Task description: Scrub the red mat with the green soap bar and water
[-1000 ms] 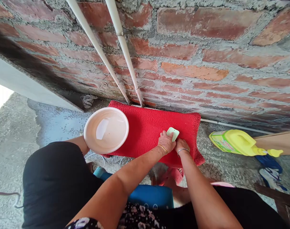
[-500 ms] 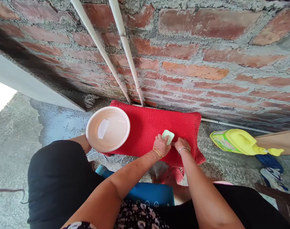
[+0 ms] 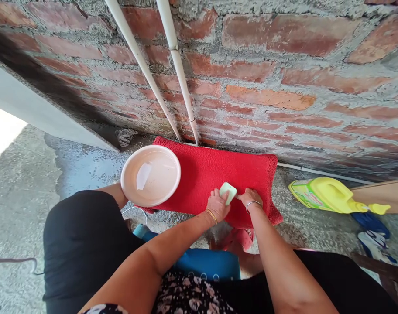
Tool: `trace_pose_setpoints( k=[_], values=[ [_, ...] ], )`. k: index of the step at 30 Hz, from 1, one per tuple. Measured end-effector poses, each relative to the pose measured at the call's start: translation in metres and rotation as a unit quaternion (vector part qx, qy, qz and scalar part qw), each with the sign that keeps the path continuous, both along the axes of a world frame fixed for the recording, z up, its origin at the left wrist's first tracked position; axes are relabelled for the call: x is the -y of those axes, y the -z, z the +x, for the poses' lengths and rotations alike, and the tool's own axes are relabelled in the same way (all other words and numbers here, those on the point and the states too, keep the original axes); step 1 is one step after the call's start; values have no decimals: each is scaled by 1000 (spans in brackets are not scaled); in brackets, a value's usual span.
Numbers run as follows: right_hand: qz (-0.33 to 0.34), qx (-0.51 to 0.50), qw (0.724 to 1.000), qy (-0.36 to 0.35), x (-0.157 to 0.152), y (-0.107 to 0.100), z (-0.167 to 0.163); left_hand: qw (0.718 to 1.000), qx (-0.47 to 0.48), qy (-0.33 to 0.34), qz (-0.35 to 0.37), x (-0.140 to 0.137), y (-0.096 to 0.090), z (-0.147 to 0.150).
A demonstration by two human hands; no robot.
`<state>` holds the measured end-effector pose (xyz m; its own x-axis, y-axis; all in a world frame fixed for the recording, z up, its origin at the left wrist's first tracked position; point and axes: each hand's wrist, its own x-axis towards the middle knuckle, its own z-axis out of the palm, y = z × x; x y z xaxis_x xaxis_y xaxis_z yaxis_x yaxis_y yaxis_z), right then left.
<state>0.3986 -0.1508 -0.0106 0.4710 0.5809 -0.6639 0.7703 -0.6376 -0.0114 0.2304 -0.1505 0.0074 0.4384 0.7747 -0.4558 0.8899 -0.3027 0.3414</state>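
In my left hand (image 3: 217, 206), which wears a gold bangle, is a pale green flat block (image 3: 228, 192) with rounded corners. I cannot tell what it is. My fingers grip its lower edge above the red towel (image 3: 205, 174). Just to the right is my right hand (image 3: 250, 200), with a silver bangle, its fingers closed low over the cloth. A short narrow end (image 3: 238, 197) pokes out from it toward the block; the rest of that piece is hidden. A pale pink basin (image 3: 123, 185) of water stands on the towel's left end.
Right of the towel, a yellow detergent jug (image 3: 330, 192) lies on the concrete floor near a shoe (image 3: 375, 244). A brick wall (image 3: 271, 69) with two white pipes (image 3: 182, 83) rises behind. A grey rag (image 3: 125, 137) lies by the wall. My knee (image 3: 84, 235) is beside the basin.
My left hand has shifted slightly left and down with the pale green block, widening the gap to my right hand. The view has swung a little. My right hand stays nearly in place.
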Motion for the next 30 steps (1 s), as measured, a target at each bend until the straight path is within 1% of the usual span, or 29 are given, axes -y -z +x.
trace_pose_setpoints(
  k=[1, 2, 3, 5, 8, 9, 10, 11, 12, 14, 15, 16, 17, 18, 19, 22, 23, 24, 25, 26, 27, 30],
  values=[
    [0, 0, 1000, -1, 0, 1, 0, 1000, 16, 25, -12, 8, -1, 1],
    [0, -1, 1000, -1, 0, 1, 1, 999, 26, 29, -15, 10, -2, -1],
    [-1, -3, 1000, -1, 0, 1, 1, 999, 28, 13, -7, 7, -2, -6],
    [-3, -8, 1000, 1, 0, 1, 1, 998, 12, -63, 30, -13, -4, -22],
    [-9, -10, 1000, 7, -1, -1, 1, 980, -38, -180, 71, -48, -5, -42],
    [-10, -10, 1000, 8, -1, -1, 0, 975, -52, -202, 74, -52, -5, -44],
    [-10, -12, 1000, 8, -1, -2, 0, 974, -60, -208, 74, -50, -5, -43],
    [-9, -13, 1000, 9, -1, -2, 0, 977, -62, -194, 68, -43, -4, -40],
    [-7, -14, 1000, 9, -1, -3, 0, 984, -56, -161, 58, -29, -3, -36],
    [-4, -14, 1000, 10, 0, -3, 0, 998, -26, -51, 19, 5, 1, -27],
    [-2, -12, 1000, 11, 0, -2, 0, 1000, 0, 8, -4, 22, 3, -24],
    [0, -11, 1000, 11, 0, -2, 0, 998, 27, 47, -16, 35, 4, -24],
    [1, -10, 1000, 9, 1, -1, 0, 997, 43, 60, -18, 42, 6, -27],
    [3, -10, 1000, 7, 1, 0, 1, 997, 50, 50, -12, 43, 7, -32],
    [3, -11, 1000, 4, 1, 1, 1, 999, 45, 21, 2, 38, 8, -40],
    [-2, -13, 1000, 0, 0, 3, 2, 992, -18, -109, 58, 4, 9, -64],
    [-5, -12, 1000, 2, 0, 3, 2, 986, -43, -144, 70, -7, 9, -69],
    [-7, -12, 1000, 3, 0, 3, 2, 982, -60, -162, 79, -13, 9, -71],
    [-8, -12, 1000, 4, 0, 3, 2, 980, -71, -164, 82, -14, 8, -69],
    [-8, -12, 1000, 4, -1, 3, 2, 983, -75, -150, 80, -9, 8, -65],
    [-7, -13, 1000, 4, -1, 2, 1, 988, -70, -118, 70, 1, 8, -60],
    [-5, -11, 1000, 3, 0, 1, 1, 999, -20, 27, 9, 40, 9, -43]
  ],
)
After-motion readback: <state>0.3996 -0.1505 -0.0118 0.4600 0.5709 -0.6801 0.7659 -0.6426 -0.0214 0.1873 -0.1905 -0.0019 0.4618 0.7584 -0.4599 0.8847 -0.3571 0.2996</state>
